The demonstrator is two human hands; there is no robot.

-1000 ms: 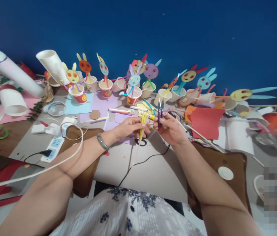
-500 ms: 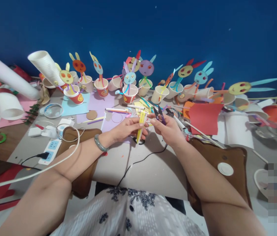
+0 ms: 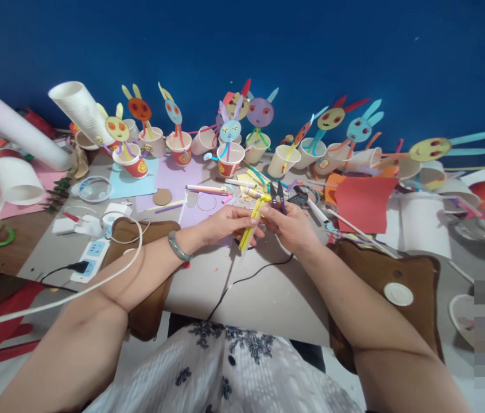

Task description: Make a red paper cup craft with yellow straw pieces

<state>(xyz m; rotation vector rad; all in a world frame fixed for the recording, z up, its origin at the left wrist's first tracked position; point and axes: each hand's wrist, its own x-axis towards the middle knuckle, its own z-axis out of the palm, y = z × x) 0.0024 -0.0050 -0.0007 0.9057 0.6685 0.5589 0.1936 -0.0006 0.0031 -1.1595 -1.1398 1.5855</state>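
Note:
Over the middle of the table my left hand (image 3: 228, 222) is closed on thin yellow strips (image 3: 249, 230), which slant down between thumb and fingers. They look like folded paper. My right hand (image 3: 290, 228) is beside it, its thumb and forefinger at the upper part of the strips. In the same right hand sits a pair of small snips (image 3: 277, 198) with dark blades pointing up and away. Whether the right fingertips also pinch the strips I cannot tell. Behind the hands lie a yellow glue-like tube (image 3: 257, 194) and a purple sheet (image 3: 190, 215) with a drawn circle.
Several paper cups (image 3: 230, 158) with rabbit-faced figures line the back. A red sheet (image 3: 365, 203) and a white roll (image 3: 426, 223) are at right. A power strip (image 3: 91, 259) and a white cable (image 3: 136, 252) lie left, the cable crossing above my left arm.
The yellow strips have tilted, their tops leaning right, and my right thumb and forefinger are now close against them. The snips stay in my right hand. The view has shifted slightly.

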